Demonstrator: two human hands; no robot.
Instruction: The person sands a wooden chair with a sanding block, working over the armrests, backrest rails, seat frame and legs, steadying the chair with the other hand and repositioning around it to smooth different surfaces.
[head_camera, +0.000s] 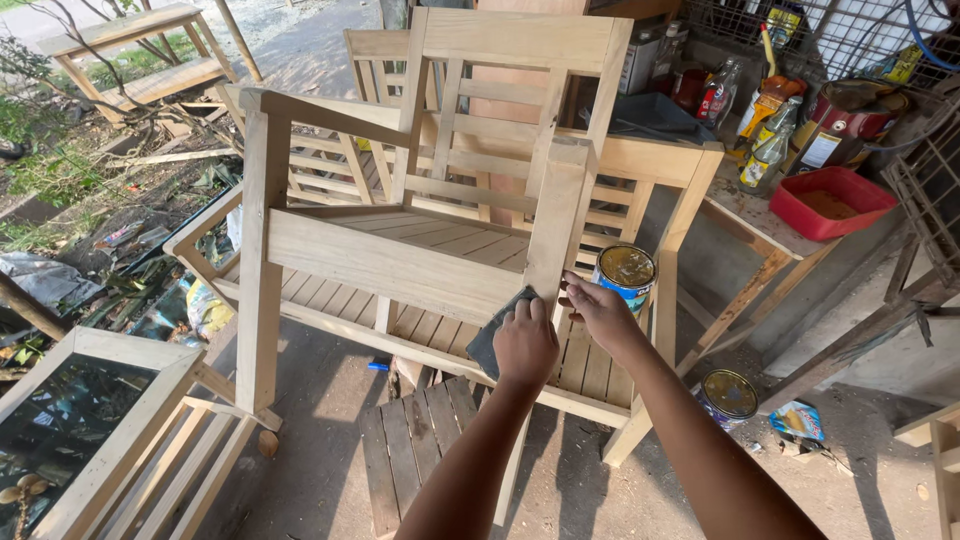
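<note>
Left hand (524, 343): fingers curled and pressed down on a dark grey sanding pad (494, 334), which lies flat against the front rail of an unfinished wooden armchair (400, 262), at the joint with the chair's right front leg.

Right hand (597, 309): fingers spread and unclenched, fingertips resting on the same front leg, just beside the pad; grasps nothing.

Wooden armchair: bare pale timber, slatted seat and slatted back, standing raised on another slatted frame. More slatted chairs of the same make stand behind it.

Open tin (625, 273): blue-sided can with brownish contents, set on slats just beyond the right hand, near but apart from it.

Second tin (729, 397): on the ground below, right of the right forearm.

Slatted wooden panel (415, 450): on the ground under the left forearm.

Red plastic tray (832, 201): on a workbench at upper right, with bottles (768, 145) and cans crowded behind it.

Glass-topped wooden frame (90, 420): lower left, well apart from both hands.

Wooden bench (140, 45): upper left, outdoors among branches and debris.
</note>
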